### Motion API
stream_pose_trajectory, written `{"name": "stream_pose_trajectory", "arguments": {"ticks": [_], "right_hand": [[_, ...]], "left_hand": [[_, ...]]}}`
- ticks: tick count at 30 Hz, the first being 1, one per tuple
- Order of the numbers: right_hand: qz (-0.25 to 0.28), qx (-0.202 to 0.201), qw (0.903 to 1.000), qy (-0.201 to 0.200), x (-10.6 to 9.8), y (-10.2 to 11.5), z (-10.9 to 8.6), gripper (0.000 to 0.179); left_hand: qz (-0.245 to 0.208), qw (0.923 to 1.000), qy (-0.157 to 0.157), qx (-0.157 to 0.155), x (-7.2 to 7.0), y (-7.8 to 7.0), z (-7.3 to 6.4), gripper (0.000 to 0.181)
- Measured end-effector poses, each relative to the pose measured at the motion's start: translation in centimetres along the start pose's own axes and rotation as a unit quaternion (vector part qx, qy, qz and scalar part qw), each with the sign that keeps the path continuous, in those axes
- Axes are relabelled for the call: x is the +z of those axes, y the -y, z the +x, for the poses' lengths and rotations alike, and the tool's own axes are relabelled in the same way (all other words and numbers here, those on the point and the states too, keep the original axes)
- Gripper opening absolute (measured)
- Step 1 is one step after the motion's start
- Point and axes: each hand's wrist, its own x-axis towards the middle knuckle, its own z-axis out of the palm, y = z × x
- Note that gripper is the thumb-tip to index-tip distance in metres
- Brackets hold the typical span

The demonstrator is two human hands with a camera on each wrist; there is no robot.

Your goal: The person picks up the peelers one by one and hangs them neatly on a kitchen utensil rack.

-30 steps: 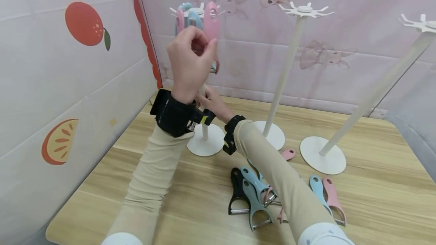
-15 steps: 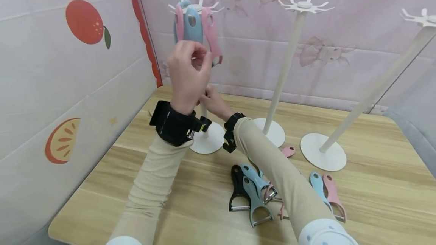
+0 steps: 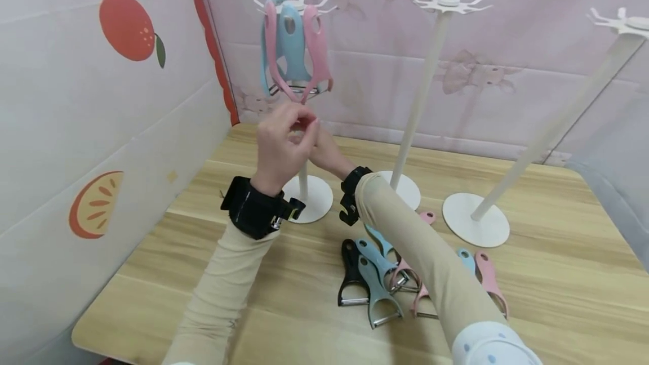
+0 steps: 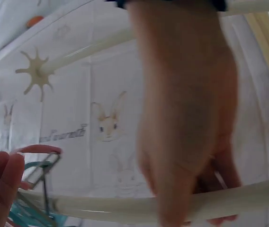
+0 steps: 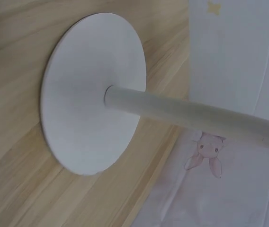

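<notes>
Pink peelers [image 3: 317,52] and blue peelers [image 3: 292,44] hang by their handle holes from the top hooks of the left white stand [image 3: 311,204]. Just below their blades is my left hand [image 3: 284,145], fingers loosely bent and holding nothing. The left wrist view has its fingertips [image 4: 4,189] beside the hanging peelers' blades. My right hand [image 4: 186,123] grips the stand's pole [image 4: 111,209] lower down; in the head view it is partly behind the left hand. In the right wrist view the pole rises from the round base [image 5: 92,94].
Two more white stands, a middle one [image 3: 426,89] and a right one [image 3: 532,173], stand on the wooden table [image 3: 304,275] with bare hooks. Several loose peelers lie at the front, including a black one [image 3: 351,266] and a grey-green one [image 3: 377,292]. My right forearm covers part of them.
My left hand has moved down from the hanging peelers to below their blades, uncovering them. The right hand keeps its grip on the pole. The head view has shifted slightly.
</notes>
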Motion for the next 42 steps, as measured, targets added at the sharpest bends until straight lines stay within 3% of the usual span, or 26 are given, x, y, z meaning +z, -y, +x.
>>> {"name": "stream_pose_trajectory", "arguments": {"ticks": [3,9,17,20,24,28,35,42], "right_hand": [[-0.011,0.016,0.9998,0.009,-0.5,-0.3,-0.5,0.028],[-0.003,-0.003,0.9998,0.021,-1.0,-0.2,-1.3,0.021],[-0.01,0.011,0.9994,0.03,-2.0,-1.0,-3.5,0.027],[-0.034,0.022,0.9985,0.036,-2.6,-1.6,-4.8,0.031],[-0.069,0.062,0.9936,0.064,-3.9,-2.0,-7.0,0.032],[-0.107,0.078,0.9879,0.082,-5.3,-2.1,-9.4,0.03],[-0.151,0.083,0.9831,0.061,-6.7,-2.0,-12.7,0.028],[-0.163,0.08,0.9816,0.06,-8.0,-2.0,-14.8,0.028]], "left_hand": [[-0.014,0.9995,0.024,-0.016,0.6,0.7,-1.1,0.005],[-0.03,0.9966,0.06,-0.049,1.5,1.5,-2.7,0.006],[-0.066,0.9906,0.09,-0.079,3.4,2.2,-3.7,0.008],[-0.095,0.9809,0.12,-0.12,4.5,2.7,-3.8,0.01],[-0.131,0.9567,0.181,-0.187,6.2,3.4,-3.7,0.013],[-0.15,0.937,0.232,-0.214,8.2,4.1,-3.4,0.014],[-0.167,0.9261,0.26,-0.217,10.9,4.8,-2.2,0.017],[-0.192,0.9099,0.27,-0.25,13.2,4.6,-0.9,0.032]]}}
